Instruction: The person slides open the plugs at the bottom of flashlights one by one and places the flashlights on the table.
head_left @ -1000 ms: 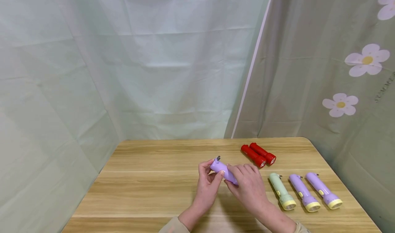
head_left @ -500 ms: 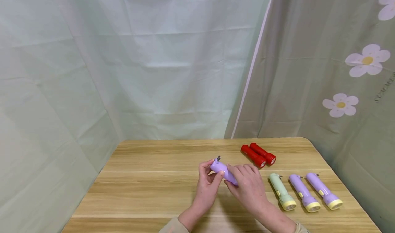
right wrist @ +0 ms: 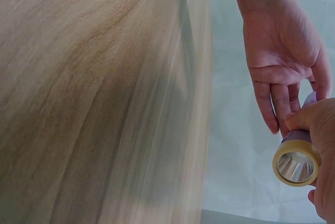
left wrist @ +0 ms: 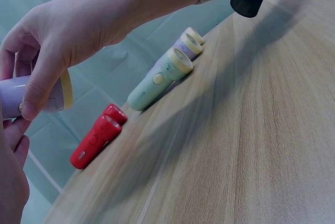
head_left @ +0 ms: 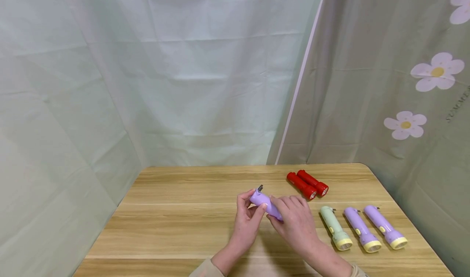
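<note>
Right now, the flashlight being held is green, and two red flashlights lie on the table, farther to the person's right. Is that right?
Not the colour: the held flashlight is purple, as the head view shows. The two red flashlights do lie on the table, farther to the person's right.

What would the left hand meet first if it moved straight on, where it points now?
Beyond the held purple flashlight, the left hand would probably meet the pale green curtain behind the wooden table; the red flashlights seem right of that line. Depth is unclear.
</note>
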